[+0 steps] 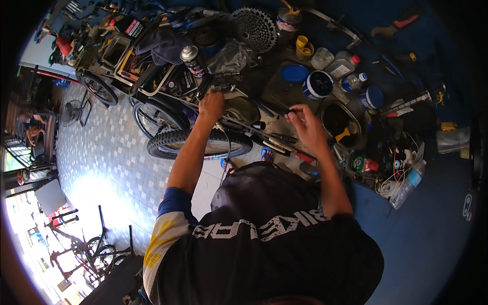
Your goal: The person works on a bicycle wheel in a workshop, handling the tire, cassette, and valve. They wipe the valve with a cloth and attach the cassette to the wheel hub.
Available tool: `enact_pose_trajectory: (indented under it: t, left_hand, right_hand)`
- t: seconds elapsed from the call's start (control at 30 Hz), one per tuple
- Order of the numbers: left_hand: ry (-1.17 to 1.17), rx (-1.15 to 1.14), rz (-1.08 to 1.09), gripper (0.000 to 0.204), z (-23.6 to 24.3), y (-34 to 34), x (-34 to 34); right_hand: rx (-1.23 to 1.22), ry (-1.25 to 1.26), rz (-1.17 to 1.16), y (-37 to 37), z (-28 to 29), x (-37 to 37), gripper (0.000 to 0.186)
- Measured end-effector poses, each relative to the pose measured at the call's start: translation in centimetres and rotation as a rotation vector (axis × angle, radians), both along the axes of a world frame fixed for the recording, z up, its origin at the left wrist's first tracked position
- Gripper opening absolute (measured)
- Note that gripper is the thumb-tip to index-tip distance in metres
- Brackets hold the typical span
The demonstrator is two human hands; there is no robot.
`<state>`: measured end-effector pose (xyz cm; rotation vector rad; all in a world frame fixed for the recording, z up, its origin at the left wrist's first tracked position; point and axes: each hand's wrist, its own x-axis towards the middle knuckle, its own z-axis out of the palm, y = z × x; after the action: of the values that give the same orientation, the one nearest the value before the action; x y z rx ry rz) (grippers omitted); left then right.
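Observation:
My left hand (211,105) is closed in a fist at the bench's near edge, beside a small metal fitting (221,87). What its fingers hold is hidden. Further right, my right hand (304,124) has thumb and fingers pinched together over the bench. A thin, dark, wire-like piece (280,102) appears to run from those fingertips toward the upper left; its kind is too small to tell. Between the hands lie a dark-handled rod (259,105) and a rounded, dull green-brown thing (242,110).
Beyond my hands the bench holds a spray can (190,57), a large cassette (254,29), an open tub of dark grease (318,84), a blue lid (294,73) and a basin with a yellow brush (342,134). A bicycle wheel (173,146) stands below my left forearm.

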<state>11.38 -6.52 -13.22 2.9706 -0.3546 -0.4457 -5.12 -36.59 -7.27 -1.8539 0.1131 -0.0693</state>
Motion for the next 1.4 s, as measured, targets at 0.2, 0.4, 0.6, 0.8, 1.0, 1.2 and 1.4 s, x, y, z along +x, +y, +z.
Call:
enact_pose_trajectory:
  t: [0.2, 0.4, 0.6, 0.8, 1.0, 1.2, 1.4]
  left_hand:
    - [0.102, -0.729, 0.246, 0.033, 0.7, 0.9, -0.5]
    - [0.491, -2.039, 0.500, 0.021, 1.7, 0.1, -3.5]
    - [0.634, -2.339, 0.544, 0.036, -2.0, -0.9, -5.6]
    - [0.618, -2.367, 0.795, 0.020, -4.4, -2.6, -6.9]
    - [0.581, -2.205, 0.614, 0.024, -1.4, -4.6, -7.9]
    - [0.499, -1.948, 0.483, 0.013, -1.8, -4.7, -7.3]
    - [0.552, -2.041, 0.534, 0.013, -2.4, -4.2, -6.7]
  right_hand:
    - [0.343, 0.087, 0.104, 1.1, -2.3, 3.8, 0.031]
    - [1.108, 0.201, 0.182, 3.5, -3.5, 5.5, 0.032]
    - [1.168, 0.199, 0.284, 4.8, -3.9, 6.5, 0.032]
    - [0.926, 0.201, 0.282, 6.1, -5.5, 7.2, 0.032]
    - [0.650, 0.199, 0.266, 7.6, -6.8, 7.7, 0.035]
    - [0.732, 0.200, 0.269, 8.2, -7.4, 7.5, 0.028]
    - [0.597, 0.119, 0.284, 8.7, -7.0, 7.4, 0.029]
